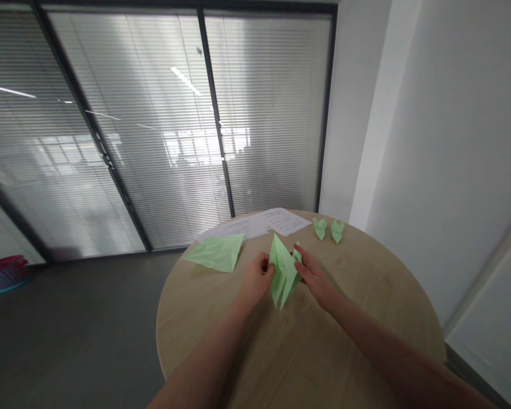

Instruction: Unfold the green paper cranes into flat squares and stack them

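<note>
A pale green sheet of paper, folded into a pointed origami shape (283,270), is held up over the table between my two hands. It has a peak at the top and two narrow points hanging down. My left hand (258,275) pinches its left edge with thumb and fingers. On the other side, my right hand (313,274) grips the right flap, thumb in front and fingers partly behind the paper. To the left lies a creased green sheet (217,253). Two small finished-looking green origami figures (319,228) stand beyond my right hand.
Printed white papers (255,223) lie along the far edge of the round wooden table (344,329). Behind it is a glass partition with blinds (272,113); a white wall (451,142) rises at the right. A red and blue plastic basket (6,275) stands on the floor far left.
</note>
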Action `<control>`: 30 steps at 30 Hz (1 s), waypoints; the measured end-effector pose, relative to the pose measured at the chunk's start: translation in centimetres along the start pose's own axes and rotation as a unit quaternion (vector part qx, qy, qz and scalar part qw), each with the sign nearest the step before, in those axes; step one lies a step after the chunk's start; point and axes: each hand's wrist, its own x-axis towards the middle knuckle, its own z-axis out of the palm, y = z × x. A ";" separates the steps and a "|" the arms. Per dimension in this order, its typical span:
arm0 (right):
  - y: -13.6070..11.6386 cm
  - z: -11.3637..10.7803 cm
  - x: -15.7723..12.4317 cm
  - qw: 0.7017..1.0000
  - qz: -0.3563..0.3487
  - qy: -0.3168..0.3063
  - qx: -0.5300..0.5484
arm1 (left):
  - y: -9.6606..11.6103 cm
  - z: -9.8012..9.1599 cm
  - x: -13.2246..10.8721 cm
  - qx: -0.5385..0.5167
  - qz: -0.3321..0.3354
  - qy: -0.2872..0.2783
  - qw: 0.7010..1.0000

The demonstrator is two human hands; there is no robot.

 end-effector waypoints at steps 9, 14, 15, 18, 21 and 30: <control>-0.6 0.1 -0.2 0.995 0.069 -0.013 0.076 | 0.2 0.0 0.0 -0.011 -0.048 -0.001 0.999; -0.7 0.1 -0.1 0.997 0.054 -0.023 0.044 | 0.3 -0.2 -0.1 -0.007 -0.073 0.003 0.997; -0.6 0.1 -0.1 0.998 0.052 -0.019 0.034 | 0.3 -0.2 0.0 -0.003 -0.074 0.005 0.997; -0.3 0.0 0.0 0.998 0.058 -0.005 0.017 | 0.2 -0.3 0.1 0.004 -0.077 0.003 0.997; -0.2 -0.1 0.1 0.996 0.076 0.000 0.046 | -0.1 -0.4 0.3 -0.004 -0.079 -0.001 0.997; -2.0 0.3 -0.2 0.979 0.093 -0.029 0.178 | -0.6 -0.4 0.6 -0.040 -0.116 0.005 0.992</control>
